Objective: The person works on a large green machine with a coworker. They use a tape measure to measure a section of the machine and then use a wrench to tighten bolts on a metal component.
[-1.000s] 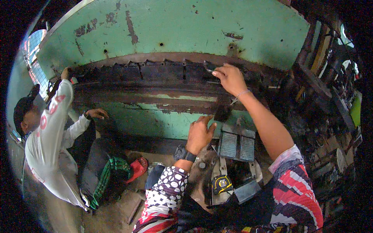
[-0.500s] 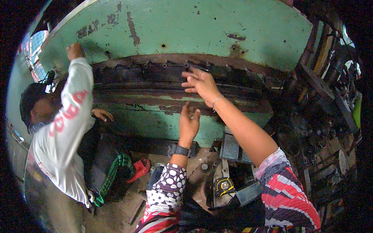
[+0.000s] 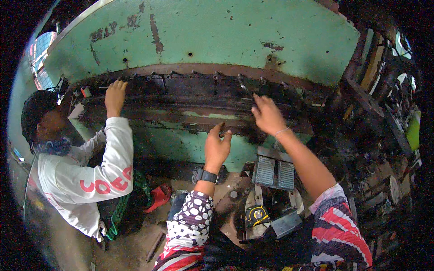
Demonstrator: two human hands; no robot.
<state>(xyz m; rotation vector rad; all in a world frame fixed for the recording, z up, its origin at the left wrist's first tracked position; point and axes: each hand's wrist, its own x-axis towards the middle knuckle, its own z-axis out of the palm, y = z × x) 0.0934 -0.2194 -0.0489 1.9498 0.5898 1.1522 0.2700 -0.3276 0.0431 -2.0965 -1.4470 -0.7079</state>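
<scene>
My right hand [image 3: 270,117] is closed around the lower end of a slim metal wrench [image 3: 246,86]. The wrench's upper end reaches one of the bolts along the dark clamping bar [image 3: 181,86] of a large green machine. My left hand [image 3: 217,147] is lower and nearer, at the brown front edge of the machine's bed [image 3: 244,124]. Its thumb and fingers are apart, and I see nothing held in it. To the left, a co-worker's hand [image 3: 116,97] is raised at the same bar, with a thin light-coloured rod [image 3: 103,87] beside its fingers.
The co-worker, in a white long sleeve [image 3: 110,167], crouches close on my left. A double foot pedal [image 3: 273,172] stands below my right forearm, with a yellow-black tape measure [image 3: 257,215] nearer me. Cluttered metal parts [image 3: 375,171] fill the right side.
My right hand has moved right and slightly down along the bar, its fingers closing from spread. My left hand stays nearly still. The co-worker's raised hand has come down and right to the bar.
</scene>
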